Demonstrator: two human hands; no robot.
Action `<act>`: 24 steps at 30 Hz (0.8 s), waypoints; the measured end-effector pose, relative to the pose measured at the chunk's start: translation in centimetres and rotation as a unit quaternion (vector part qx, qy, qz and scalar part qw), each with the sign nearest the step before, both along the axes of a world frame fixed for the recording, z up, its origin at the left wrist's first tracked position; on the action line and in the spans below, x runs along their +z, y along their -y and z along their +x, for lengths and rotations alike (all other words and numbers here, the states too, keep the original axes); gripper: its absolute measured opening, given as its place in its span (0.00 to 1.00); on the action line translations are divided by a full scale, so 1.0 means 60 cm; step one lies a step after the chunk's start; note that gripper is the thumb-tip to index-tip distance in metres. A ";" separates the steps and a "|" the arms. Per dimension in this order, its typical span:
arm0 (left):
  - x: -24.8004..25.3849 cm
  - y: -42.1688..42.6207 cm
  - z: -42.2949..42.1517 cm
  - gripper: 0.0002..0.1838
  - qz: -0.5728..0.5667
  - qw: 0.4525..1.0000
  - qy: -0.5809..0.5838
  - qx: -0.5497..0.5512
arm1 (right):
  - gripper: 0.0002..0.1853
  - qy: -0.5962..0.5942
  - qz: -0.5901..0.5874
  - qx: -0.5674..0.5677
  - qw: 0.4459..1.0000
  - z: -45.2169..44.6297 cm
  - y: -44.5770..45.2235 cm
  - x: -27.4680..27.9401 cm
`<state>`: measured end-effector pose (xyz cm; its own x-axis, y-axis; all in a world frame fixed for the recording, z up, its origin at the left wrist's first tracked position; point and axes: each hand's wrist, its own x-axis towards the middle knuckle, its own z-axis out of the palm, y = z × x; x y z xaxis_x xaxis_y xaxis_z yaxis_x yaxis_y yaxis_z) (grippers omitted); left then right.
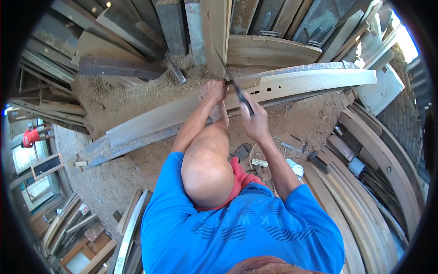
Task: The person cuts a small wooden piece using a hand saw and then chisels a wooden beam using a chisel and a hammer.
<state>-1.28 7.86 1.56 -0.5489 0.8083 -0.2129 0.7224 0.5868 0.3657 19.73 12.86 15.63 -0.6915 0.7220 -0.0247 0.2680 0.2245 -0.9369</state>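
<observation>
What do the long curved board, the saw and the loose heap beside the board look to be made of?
Long curved board: wood, seemingly unfinished, with a pale, matte face.
Saw: probably steel, from its thin, dark, tapering blade; handle material unclear.
Loose heap: likely sawdust, tan and crumbly.

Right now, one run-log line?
left hand: at foot of upright timber, hold unclear | right hand: gripping saw | saw: tip overlaps upright timber in view | curved board: holes right of saw

Your right hand (pixel 255 119) covered the handle of the saw (pixel 232 82), and the blade's far end was too thin to tell. The upright board (pixel 215 36) ran off the top edge; the distant person in red (pixel 32 136) was too small to make out.
</observation>
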 end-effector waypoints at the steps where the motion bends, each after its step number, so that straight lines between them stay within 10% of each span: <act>1: -0.020 0.001 -0.004 0.13 0.023 1.000 -0.018 -0.011 | 0.20 0.007 -0.013 0.003 1.000 0.055 0.022 0.017; 5: -0.051 0.011 -0.002 0.13 0.102 0.993 -0.058 -0.035 | 0.21 0.046 -0.008 0.015 0.999 0.236 0.092 0.064; 13: 0.011 0.009 -0.006 0.13 0.042 0.999 -0.009 -0.022 | 0.19 -0.022 0.044 -0.023 0.999 -0.112 -0.039 -0.065; 24: -0.034 0.016 -0.003 0.12 0.092 0.992 -0.067 -0.059 | 0.22 0.036 0.003 0.003 0.999 0.180 0.079 0.048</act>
<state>-1.48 6.93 -0.51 -0.4614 0.8871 0.0132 0.8317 0.4274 0.3545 30.56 8.10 18.51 -0.6919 0.7186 -0.0694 0.3332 0.2325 -0.9137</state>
